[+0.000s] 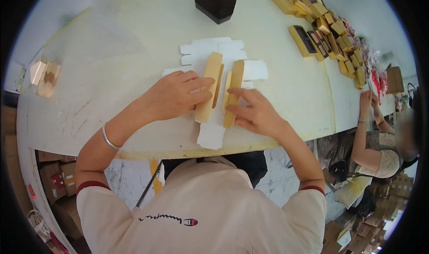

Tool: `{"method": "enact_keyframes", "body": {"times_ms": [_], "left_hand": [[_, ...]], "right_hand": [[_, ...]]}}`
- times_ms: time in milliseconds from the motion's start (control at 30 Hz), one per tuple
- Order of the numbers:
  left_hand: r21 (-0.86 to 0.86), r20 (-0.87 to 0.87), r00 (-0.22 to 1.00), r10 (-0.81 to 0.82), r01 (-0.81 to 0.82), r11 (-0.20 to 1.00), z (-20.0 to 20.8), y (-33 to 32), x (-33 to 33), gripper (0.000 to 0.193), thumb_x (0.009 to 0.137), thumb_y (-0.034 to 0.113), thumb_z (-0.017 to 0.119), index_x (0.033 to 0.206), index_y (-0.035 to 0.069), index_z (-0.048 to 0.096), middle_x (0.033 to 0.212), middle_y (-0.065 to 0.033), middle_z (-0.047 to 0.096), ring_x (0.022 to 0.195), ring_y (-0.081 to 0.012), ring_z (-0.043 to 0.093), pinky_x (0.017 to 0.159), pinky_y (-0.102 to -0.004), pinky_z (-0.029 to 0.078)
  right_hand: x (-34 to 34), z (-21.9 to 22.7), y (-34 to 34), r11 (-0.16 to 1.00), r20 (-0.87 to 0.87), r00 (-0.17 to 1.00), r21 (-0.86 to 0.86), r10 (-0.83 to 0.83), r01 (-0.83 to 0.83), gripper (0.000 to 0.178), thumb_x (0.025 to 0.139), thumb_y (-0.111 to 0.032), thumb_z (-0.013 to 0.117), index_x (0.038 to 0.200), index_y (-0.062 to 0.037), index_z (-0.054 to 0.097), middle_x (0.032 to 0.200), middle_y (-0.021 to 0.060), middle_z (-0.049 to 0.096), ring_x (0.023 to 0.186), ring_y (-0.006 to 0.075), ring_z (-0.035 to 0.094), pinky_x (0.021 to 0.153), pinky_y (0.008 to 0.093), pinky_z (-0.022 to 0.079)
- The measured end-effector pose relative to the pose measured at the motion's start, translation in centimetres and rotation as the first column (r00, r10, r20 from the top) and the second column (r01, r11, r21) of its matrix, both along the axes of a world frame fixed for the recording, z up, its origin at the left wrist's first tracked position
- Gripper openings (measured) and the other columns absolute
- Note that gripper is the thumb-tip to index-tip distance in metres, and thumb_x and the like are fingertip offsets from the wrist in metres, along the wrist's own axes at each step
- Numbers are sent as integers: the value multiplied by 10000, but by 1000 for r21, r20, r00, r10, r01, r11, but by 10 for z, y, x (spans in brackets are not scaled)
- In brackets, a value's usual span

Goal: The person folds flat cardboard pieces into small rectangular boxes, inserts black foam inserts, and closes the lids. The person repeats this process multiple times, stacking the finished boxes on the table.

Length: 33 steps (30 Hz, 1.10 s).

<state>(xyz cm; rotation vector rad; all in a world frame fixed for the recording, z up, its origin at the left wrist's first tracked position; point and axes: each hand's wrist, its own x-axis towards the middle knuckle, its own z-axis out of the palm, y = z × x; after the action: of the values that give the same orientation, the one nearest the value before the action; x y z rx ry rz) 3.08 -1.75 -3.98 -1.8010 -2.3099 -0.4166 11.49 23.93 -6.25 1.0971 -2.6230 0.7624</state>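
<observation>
**Both hands flat, fingers extended**

The left forearm enters from seven o'clock and runs toward one o'clock; the left hand (pixel 174 95) lies palm down, fingers stretched out toward three o'clock. The right forearm comes from five o'clock; the right hand (pixel 257 113) rests palm down, fingers pointing toward ten o'clock.

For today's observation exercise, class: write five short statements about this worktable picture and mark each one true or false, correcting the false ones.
1. The left hand rests on a long tan box. True.
2. The right hand touches a second tan box. True.
3. The boxes lie on black cloth. False: on white die-cut card sheets.
4. A dark box stands at the table's far edge. True.
5. The left wrist is bare. False: it wears a silver bangle.
</observation>
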Motion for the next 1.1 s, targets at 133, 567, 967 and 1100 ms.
{"method": "enact_keyframes", "body": {"times_ms": [133, 567, 967, 1100], "left_hand": [[-34, -57, 996, -61, 59, 998, -9, 1, 10, 305, 668, 156, 730, 963, 155, 654, 1072, 3, 577, 851, -159, 563, 691, -287, 484], [41, 712, 700, 52, -115, 992, -16, 6, 8, 178, 686, -15, 728, 857, 24, 692, 965, -52, 611, 821, -199, 614, 670, -284, 531], [97, 507, 857, 94, -165, 981, -18, 29, 26, 161, 740, 46, 704, 888, 27, 644, 968, -34, 614, 871, -256, 600, 716, -333, 503], [56, 792, 611, -4, -66, 996, -9, 17, 12, 151, 749, 39, 698, 889, 27, 644, 993, -34, 620, 896, -235, 603, 731, -333, 512]], "right_hand": [[0, 0, -3, 1000, 20, 1000, -5, -15, 15, 290, 628, -147, 771, 884, -73, 657, 1131, 100, 544, 902, 268, 544, 769, 374, 454], [-2, 9, -20, 913, 566, 822, -300, -64, 277, 185, 756, 54, 653, 833, -23, 503, 862, 94, 476, 762, 243, 522, 658, 327, 446], [-6, -2, -28, 944, 440, 897, -278, -42, 181, 174, 778, 74, 640, 845, -17, 508, 863, 68, 451, 709, 191, 507, 632, 291, 428], [-7, 7, -23, 947, 532, 845, -244, -52, 211, 152, 772, 54, 623, 845, -15, 509, 866, 104, 490, 746, 287, 536, 646, 363, 451]]}}
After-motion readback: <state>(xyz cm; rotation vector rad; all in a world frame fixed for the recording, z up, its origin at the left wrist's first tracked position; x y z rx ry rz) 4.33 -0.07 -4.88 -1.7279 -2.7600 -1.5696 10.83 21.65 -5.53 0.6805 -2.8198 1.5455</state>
